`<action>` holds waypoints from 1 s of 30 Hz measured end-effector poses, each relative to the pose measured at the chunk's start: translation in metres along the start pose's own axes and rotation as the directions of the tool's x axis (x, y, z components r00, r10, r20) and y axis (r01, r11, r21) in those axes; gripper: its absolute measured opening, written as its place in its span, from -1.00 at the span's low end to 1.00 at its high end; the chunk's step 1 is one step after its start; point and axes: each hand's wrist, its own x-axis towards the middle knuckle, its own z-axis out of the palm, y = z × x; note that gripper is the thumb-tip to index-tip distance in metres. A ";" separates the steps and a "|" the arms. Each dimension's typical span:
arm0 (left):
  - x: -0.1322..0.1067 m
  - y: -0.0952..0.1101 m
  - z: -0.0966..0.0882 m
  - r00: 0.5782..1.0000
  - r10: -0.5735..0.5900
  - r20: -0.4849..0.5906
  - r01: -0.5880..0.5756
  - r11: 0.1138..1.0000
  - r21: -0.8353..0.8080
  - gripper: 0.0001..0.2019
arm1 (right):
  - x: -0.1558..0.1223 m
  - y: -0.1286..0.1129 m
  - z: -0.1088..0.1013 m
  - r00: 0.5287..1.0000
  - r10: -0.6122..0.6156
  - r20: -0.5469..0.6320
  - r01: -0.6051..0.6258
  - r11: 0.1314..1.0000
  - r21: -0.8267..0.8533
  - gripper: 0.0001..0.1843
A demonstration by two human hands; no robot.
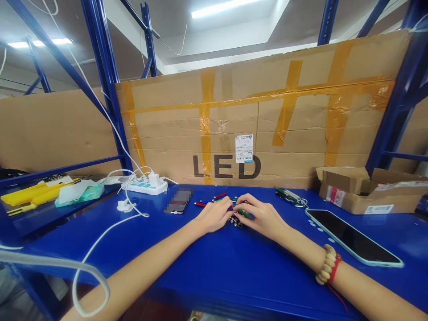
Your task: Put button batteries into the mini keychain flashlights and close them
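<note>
At the middle of the blue shelf, my left hand (216,215) reaches in with its fingers bent together over a small pile. My right hand (264,217) curves in from the other side, its fingertips meeting the left ones. A short purple pen-like stick (231,208) shows between the fingertips, mostly covered. A green pen-like stick (245,215) lies under my right fingers; I cannot tell whether they grip it. Small shiny metal ends (236,221) stick out below. Red pen-like sticks (200,204) lie just beyond my left hand.
More green and silver sticks (290,196) lie to the right, near a big phone (356,237). An open cardboard box (354,196) stands far right. To the left are a dark phone (179,200), a white power strip (144,186) and a looping cable (100,244). Cardboard (174,133) walls the back.
</note>
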 end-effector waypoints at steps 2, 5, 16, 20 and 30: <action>0.000 0.000 0.000 1.000 0.002 0.001 -0.002 1.000 -0.003 -0.83 | 0.000 0.000 0.000 0.999 0.026 0.022 -0.026 1.000 0.011 -0.79; 0.000 -0.001 0.000 1.000 -0.001 0.003 0.001 1.000 0.002 -0.82 | -0.001 -0.001 0.000 0.998 0.042 0.047 -0.043 0.999 0.019 -0.78; 0.000 0.000 0.000 1.000 0.007 0.008 -0.007 1.000 0.009 -0.80 | -0.001 -0.001 0.000 0.994 0.068 0.081 -0.068 0.998 -0.004 -0.79; 0.000 0.000 0.001 1.000 -0.012 -0.012 0.013 1.000 0.009 -0.76 | -0.001 -0.002 0.000 0.996 0.047 0.073 -0.044 0.998 -0.044 -0.76; 0.000 0.004 -0.004 1.000 -0.026 -0.009 0.026 0.996 0.084 -0.66 | 0.000 0.014 -0.011 0.930 0.369 -0.006 -0.368 0.927 -0.072 -0.72</action>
